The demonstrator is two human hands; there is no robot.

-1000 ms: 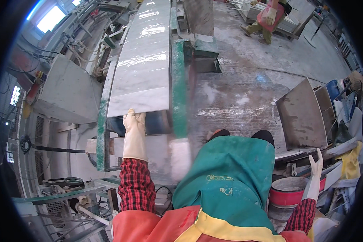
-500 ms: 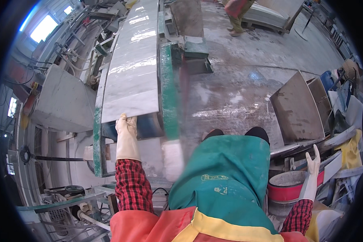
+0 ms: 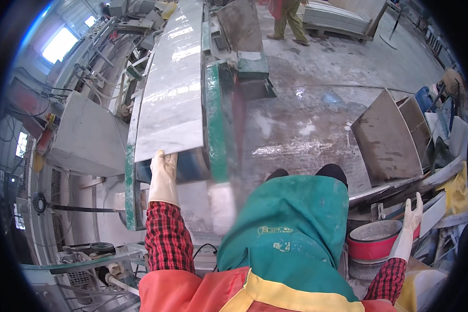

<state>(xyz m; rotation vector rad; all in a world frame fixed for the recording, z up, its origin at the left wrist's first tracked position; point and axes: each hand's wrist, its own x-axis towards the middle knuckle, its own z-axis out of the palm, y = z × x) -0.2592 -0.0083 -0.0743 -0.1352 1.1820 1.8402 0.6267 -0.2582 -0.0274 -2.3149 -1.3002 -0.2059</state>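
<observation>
The left hand (image 3: 164,177), gloved in cream and at about nine o'clock, holds the near edge of a pale slab (image 3: 172,136); a fingertip shows over the rim, while the fingers beneath are partly hidden, so how firm the hold is cannot be told. The right hand (image 3: 411,221), gloved alike and out at four o'clock, is spread with thumb and fingers apart and grasps nothing; it is well apart from the slab.

The pale slab lies flat at ten o'clock, at the near end of a conveyor line, its edge reaching over a dark blue roller (image 3: 191,165). Judging by this, its run along the line looks done, but it is not off the line: only one hand is on it, and the line seems to bear most of its weight. Behind it, toward eleven o'clock, more wet, shiny slabs (image 3: 181,67) lie on the line in a row, so plenty remains there.

A green rail (image 3: 217,125) flanks the slab on its right. Close to the right hand, at four o'clock, stands a red bucket (image 3: 369,251); a brown board (image 3: 387,140) leans at three o'clock. Farther out, at one o'clock, a co-worker (image 3: 290,23) stands near a stack of pale slabs (image 3: 335,20).
</observation>
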